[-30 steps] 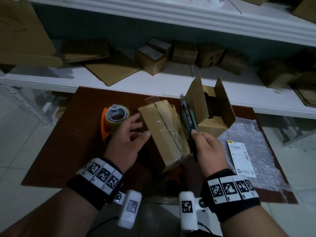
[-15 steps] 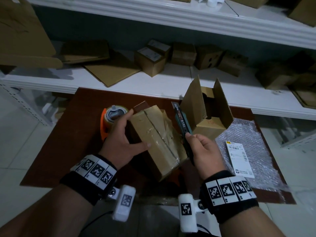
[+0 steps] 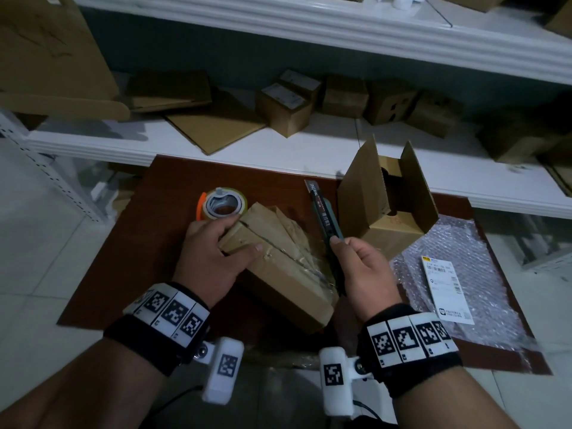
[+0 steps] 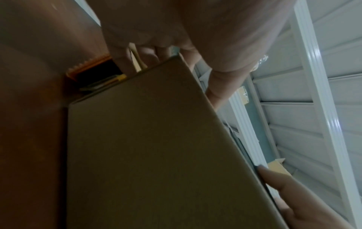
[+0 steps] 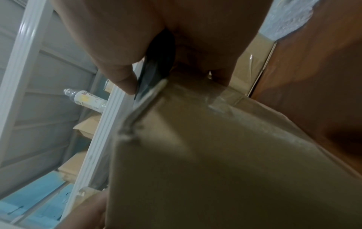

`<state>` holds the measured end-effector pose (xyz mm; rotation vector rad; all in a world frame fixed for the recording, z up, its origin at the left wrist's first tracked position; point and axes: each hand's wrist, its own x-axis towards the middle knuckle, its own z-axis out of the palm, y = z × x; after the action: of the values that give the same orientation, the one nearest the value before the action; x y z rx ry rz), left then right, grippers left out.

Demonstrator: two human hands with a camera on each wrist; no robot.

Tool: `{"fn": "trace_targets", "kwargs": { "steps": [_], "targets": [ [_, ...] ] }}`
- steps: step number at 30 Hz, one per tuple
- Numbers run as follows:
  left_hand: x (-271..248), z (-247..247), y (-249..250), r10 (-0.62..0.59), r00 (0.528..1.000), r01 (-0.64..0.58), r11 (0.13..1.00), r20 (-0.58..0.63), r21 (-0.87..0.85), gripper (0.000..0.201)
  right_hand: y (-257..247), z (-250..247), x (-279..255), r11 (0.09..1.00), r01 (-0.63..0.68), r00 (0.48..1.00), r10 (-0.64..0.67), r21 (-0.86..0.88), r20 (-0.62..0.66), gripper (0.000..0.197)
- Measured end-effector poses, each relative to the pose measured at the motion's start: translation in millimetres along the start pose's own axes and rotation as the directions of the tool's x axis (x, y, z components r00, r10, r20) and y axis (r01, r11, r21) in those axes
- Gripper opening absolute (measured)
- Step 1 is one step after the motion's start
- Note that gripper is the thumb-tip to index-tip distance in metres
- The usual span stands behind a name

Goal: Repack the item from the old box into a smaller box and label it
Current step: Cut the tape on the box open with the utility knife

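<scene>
The old taped cardboard box (image 3: 278,267) lies slanted on the brown table (image 3: 133,249). My left hand (image 3: 230,235) grips its far left corner, thumb on top and fingers (image 4: 123,62) curled over the end. My right hand (image 3: 343,246) holds a dark utility knife (image 3: 323,215) upright beside the box's right edge; in the right wrist view the knife (image 5: 154,69) sits against the box (image 5: 215,155). The smaller box (image 3: 387,199) stands open behind it, flaps up. A white shipping label (image 3: 445,289) lies on bubble wrap (image 3: 483,252) to the right.
A tape dispenser (image 3: 221,205) with an orange handle stands just behind my left hand. White shelves (image 3: 309,150) with several cardboard boxes and flat sheets run behind the table. A plastic bottle (image 5: 86,99) lies on an upper shelf.
My left hand went from resting beside the old box to gripping its far corner, and the box swung left and nearer. The right hand with the knife shifted slightly left.
</scene>
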<state>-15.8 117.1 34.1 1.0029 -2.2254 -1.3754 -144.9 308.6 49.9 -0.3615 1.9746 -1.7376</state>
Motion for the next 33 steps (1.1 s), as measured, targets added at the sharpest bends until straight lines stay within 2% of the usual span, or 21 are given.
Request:
{"fn": "trace_targets", "kwargs": {
  "steps": [3,7,11,14,17,18,20,22,24,27,29,33],
  "targets": [
    [-2.6,-5.2,-3.1,0.024,1.000,-0.024,1.000,-0.009,-0.017,0.053,0.4,5.9,1.0,1.000,-0.005,1.000,0.005,0.011,0.022,0.035],
    [-1.8,-9.9,-4.8,-0.026,0.996,0.043,0.981,0.089,-0.190,0.049,0.7,12.3,3.1,1.000,0.003,1.000,-0.003,0.005,0.022,0.036],
    [0.3,-12.9,-9.3,0.002,0.992,0.024,0.978,0.124,-0.208,0.044,-6.3,4.4,6.2,0.980,0.126,0.987,-0.139,-0.151,-0.082,0.031],
    [-0.4,-14.5,-8.2,0.014,0.989,0.020,0.973,0.146,-0.231,0.038,-24.0,0.1,-0.5,0.966,0.182,0.972,-0.205,-0.182,-0.115,0.021],
    [-0.8,-15.8,-7.5,0.020,0.988,0.017,0.972,0.155,-0.234,0.030,-50.2,1.6,-10.9,0.967,0.196,0.978,-0.204,-0.161,-0.032,0.012],
    [-0.9,-16.1,-7.7,0.022,0.988,0.015,0.973,0.155,-0.231,0.028,-58.5,2.0,-12.6,0.954,0.204,0.978,-0.206,-0.218,0.012,0.012],
    [-1.0,-17.0,-8.0,0.016,0.988,0.020,0.973,0.152,-0.232,0.025,-71.6,3.2,-11.0,0.850,0.235,0.972,-0.208,-0.472,0.111,0.008],
    [-0.8,-16.9,-8.9,0.015,0.988,0.021,0.972,0.152,-0.232,0.023,-82.8,8.2,-8.6,0.667,0.271,0.961,-0.140,-0.694,0.240,0.008],
    [-1.0,-17.5,-9.3,0.002,0.988,0.034,0.973,0.154,-0.227,0.023,-93.1,18.5,-7.0,0.495,0.317,0.941,-0.056,-0.809,0.335,0.017],
    [-0.9,-16.8,-10.8,-0.036,0.989,0.068,0.972,0.145,-0.223,0.022,-102.5,32.0,-3.6,0.282,0.411,0.905,-0.012,-0.867,0.426,0.024],
    [-0.8,-16.1,-11.5,-0.039,0.991,0.064,0.979,0.131,-0.193,0.019,-104.9,38.5,-1.6,0.172,0.452,0.888,0.004,-0.875,0.460,0.025],
    [1.9,-16.3,-13.6,-0.066,0.987,0.088,0.984,0.145,-0.153,0.023,-105.9,47.3,1.7,0.103,0.475,0.877,0.024,-0.874,0.480,0.025]
  ]
}}
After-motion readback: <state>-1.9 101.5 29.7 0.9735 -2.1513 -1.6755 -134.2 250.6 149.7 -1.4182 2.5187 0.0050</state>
